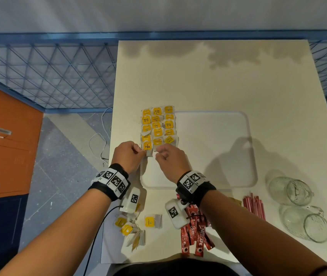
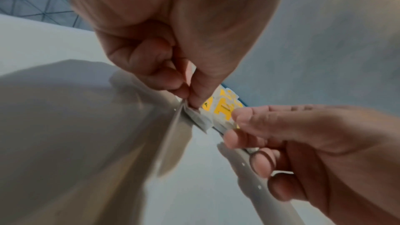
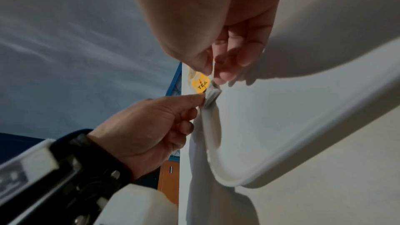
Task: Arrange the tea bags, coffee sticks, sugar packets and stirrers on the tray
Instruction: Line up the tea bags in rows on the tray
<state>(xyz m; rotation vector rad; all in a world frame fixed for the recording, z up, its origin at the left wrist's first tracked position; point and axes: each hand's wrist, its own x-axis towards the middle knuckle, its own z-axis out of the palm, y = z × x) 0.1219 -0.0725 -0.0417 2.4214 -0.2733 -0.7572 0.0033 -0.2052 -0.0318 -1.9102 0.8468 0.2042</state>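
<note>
**Both hands at the near end of the tea bag rows**

We see a white tray [image 1: 214,148] at the centre of the head view, resting on the cream tabletop [image 1: 238,80]. Tea bags [image 1: 157,126] with yellow tags fill its left part in three overlapping columns. At the near end of the left column our left hand [image 1: 127,156] pinches the tea bag marked TEA [image 1: 147,147] between thumb and fingers, right at the tray's left edge. Our right hand [image 1: 169,159] sits just beside it, thumb and forefinger pinched on the lower edge of the next bag in the middle column; the other fingers curl loosely.

In the lower part of the frame, more loose tea bags [image 1: 132,228] lie on the tabletop at lower left, red coffee sticks [image 1: 195,234] at lower centre, partly under our right forearm, and a bundle of red-and-white stirrers [image 1: 254,206] to their right. Two glass mugs [image 1: 298,208] lie on their sides at lower right. We cannot make out sugar packets.
</note>
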